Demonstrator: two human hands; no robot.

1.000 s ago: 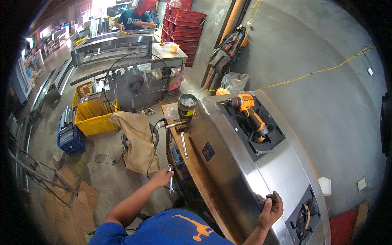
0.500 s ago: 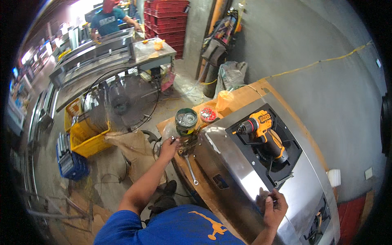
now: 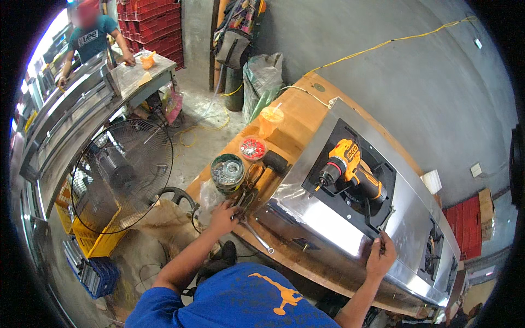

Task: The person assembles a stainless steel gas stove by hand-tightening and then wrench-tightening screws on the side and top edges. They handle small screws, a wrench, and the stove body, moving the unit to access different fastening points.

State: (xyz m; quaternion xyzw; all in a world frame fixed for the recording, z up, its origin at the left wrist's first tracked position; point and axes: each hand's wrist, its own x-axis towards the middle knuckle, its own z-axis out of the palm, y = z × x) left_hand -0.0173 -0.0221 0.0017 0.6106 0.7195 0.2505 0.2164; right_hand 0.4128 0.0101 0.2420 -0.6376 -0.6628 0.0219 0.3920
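My left hand (image 3: 223,218) is at the edge of the wooden table, beside a combination wrench (image 3: 257,235) and a pile of hand tools (image 3: 249,191). Its fingers are closed, and what they grip is too small to make out. Over the steel gas-stove panel (image 3: 339,218) is my right hand (image 3: 381,254), fingers pinched together around something dark that I cannot name. Just beyond those fingertips lies a small open-end wrench (image 3: 388,217). An orange and black cordless drill (image 3: 353,169) rests on the black burner recess (image 3: 377,164) of the panel.
A jar of small metal parts (image 3: 227,173), a tub of red and silver pieces (image 3: 253,148), a mallet (image 3: 275,161) and an orange drink cup (image 3: 270,121) stand on the table (image 3: 306,109). A floor fan (image 3: 120,175) and yellow crate (image 3: 98,235) are left. Another person (image 3: 90,38) works beyond.
The view has shifted. My left hand has come down toward the tools near the combination wrench. My right hand has moved forward over the panel to the small wrench.
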